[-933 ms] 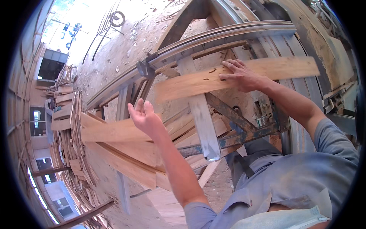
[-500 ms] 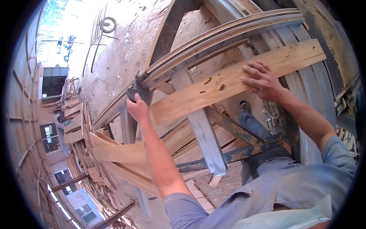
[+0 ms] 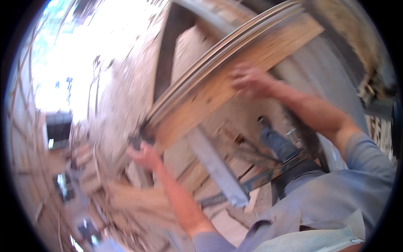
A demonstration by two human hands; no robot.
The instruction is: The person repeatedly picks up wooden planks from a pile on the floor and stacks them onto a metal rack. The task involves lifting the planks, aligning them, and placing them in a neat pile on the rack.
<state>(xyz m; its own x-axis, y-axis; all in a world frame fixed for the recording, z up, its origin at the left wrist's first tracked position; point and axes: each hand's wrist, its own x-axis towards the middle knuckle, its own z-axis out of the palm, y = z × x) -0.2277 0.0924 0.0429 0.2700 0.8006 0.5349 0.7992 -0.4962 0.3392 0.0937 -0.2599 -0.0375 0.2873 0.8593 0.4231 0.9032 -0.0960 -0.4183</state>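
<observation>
We are resting our right hand (image 3: 252, 82), fingers loosely spread, on the plank (image 3: 210, 95), which is lying along our side of the long rail (image 3: 218, 53). Our left hand (image 3: 145, 156) is sitting by the dark block (image 3: 138, 139) at the plank's left end; blur is hiding whether that grip is closed. Ideally, we are pressing evenly, leaving no gap along the rail.

Plank (image 3: 210, 98) along rail (image 3: 222, 51), right fingers (image 3: 239, 75) seemingly touching
</observation>
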